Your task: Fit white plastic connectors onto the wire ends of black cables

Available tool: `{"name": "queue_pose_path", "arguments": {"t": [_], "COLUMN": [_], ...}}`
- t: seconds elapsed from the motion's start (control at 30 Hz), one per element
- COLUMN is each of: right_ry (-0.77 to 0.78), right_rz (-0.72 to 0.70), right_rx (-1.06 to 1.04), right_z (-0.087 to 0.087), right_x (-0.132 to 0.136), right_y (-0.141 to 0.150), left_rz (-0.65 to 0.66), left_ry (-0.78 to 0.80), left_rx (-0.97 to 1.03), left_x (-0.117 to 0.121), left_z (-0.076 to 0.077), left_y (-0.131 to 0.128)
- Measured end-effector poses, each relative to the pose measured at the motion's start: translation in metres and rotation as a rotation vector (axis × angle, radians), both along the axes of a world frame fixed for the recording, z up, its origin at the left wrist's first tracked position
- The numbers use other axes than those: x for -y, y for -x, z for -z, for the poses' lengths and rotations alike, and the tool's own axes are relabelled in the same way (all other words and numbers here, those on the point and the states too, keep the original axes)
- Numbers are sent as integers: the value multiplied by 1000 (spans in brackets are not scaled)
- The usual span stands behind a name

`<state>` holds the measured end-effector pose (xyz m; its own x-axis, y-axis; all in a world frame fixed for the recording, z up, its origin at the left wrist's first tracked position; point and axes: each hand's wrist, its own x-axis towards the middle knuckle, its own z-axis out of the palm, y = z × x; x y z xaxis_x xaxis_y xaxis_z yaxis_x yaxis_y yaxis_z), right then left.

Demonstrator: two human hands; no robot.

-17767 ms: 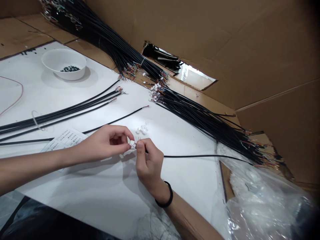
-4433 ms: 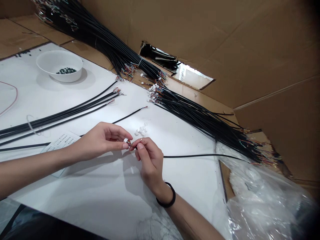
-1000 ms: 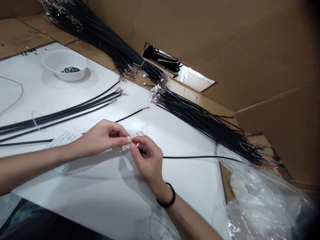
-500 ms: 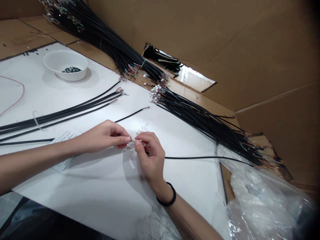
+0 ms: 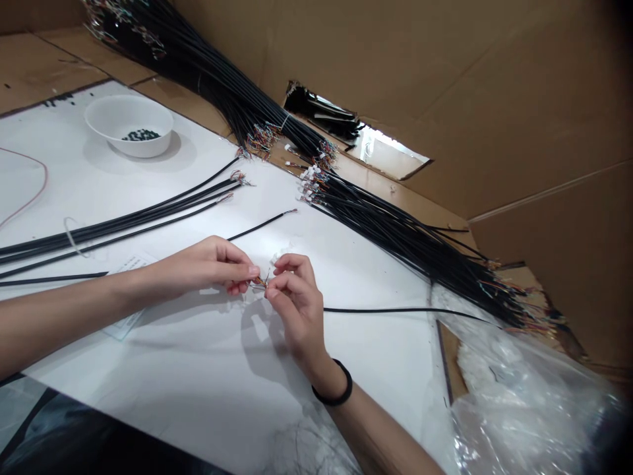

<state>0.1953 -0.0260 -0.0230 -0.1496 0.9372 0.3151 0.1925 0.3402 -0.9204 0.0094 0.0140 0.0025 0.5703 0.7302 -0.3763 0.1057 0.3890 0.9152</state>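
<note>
At a white counter (image 5: 163, 402) walled by brown cardboard, a thin red wire (image 5: 30, 175) curved along the far left, behind a white bowl (image 5: 128, 124) of small black parts and a few black cables (image 5: 123, 227) gathered by a clear loop, with a printed sheet (image 5: 132, 264) partly under the worker's left forearm. The worker's left hand (image 5: 208, 267) came in from that side, thumb and forefinger closed in a tight pinch on the fine coloured wire ends (image 5: 260, 282) of a black cable, held in the air just above the counter between both hands. The right hand (image 5: 297, 303), a black wristband (image 5: 336, 394) at its wrist, gripped the same spot with curled fingers, though exactly what each fingertip held was too small to tell. Small white connectors (image 5: 279, 256) lay just beyond the fingers. To the right, a single black cable (image 5: 405, 310) stretched across the counter, below a large bundle of black cables (image 5: 395, 241) with white-tipped ends, and a clear plastic bag (image 5: 524, 402) sat at the counter's right edge.
</note>
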Motion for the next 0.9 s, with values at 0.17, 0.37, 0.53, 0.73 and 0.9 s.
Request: {"name": "queue_pose_path", "arguments": {"t": [0.17,0.37,0.53,0.73,0.9], "right_ry": [-16,-124,-364,-485,-527], "right_rz": [-31,-1,178,301,328], "right_rx": [19,63,176,229,244], "right_z": [0,-3,-4,-2,-1], "right_x": [0,3,7,7,6], "right_y": [-1,2,7,8,9], "left_rz": [26,84,40,31,36], "left_ry": [124,286,297,289,238], "left_rx": [79,169,159,165,161], "left_x": [-1,-4,-4,-4,-3], "left_z": [3,5,3,2,1], "left_y": [2,3,3,4,4]}}
